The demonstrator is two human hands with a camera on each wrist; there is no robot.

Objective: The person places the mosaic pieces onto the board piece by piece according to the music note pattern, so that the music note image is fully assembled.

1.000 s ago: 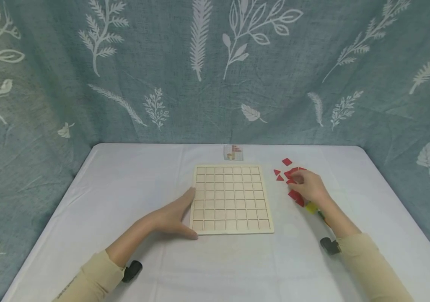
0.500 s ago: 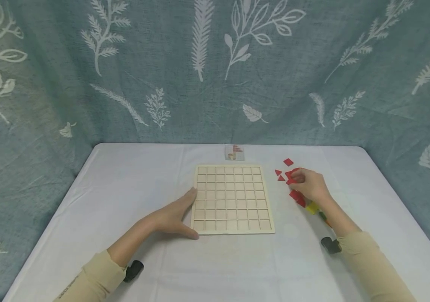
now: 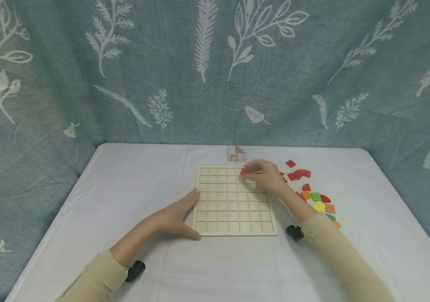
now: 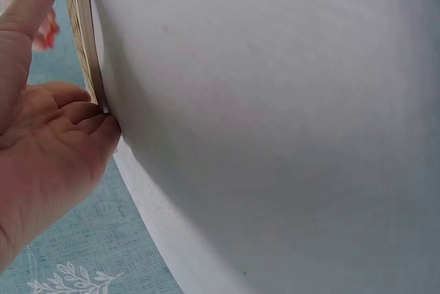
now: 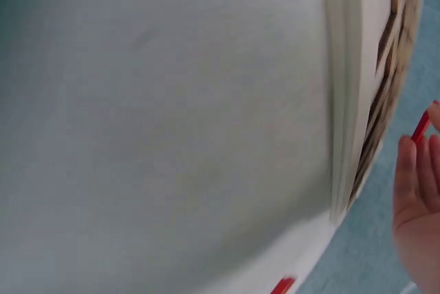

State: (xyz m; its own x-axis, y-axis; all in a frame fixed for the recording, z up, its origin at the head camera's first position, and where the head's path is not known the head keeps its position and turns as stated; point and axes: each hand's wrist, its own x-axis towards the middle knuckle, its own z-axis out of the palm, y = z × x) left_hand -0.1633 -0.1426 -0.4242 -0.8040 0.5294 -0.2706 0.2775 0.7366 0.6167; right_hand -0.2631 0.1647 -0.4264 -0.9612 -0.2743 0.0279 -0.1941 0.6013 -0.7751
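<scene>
A square wooden grid board (image 3: 228, 209) lies on the white table. My left hand (image 3: 173, 214) rests against its left side, thumb at the near corner and fingers along the edge; the left wrist view shows fingertips (image 4: 103, 126) touching the board's edge. Between thumb and fingers, my right hand (image 3: 265, 174) pinches a red tile (image 3: 244, 171) over the board's far right part. That red tile (image 5: 421, 126) also shows in the right wrist view, seen edge-on. The right hand hides some far right squares of the grid.
Right of the board lie several red tiles (image 3: 298, 175), a yellow tile (image 3: 318, 206), a green tile (image 3: 315, 196) and an orange tile (image 3: 330, 208). A small transparent packet or card (image 3: 236, 154) lies behind the board. A patterned curtain (image 3: 185, 105) hangs behind the table.
My right hand has moved left from the pile of tiles to over the board, carrying a red tile. Tiles it covered now show. My left hand stays at the board's edge.
</scene>
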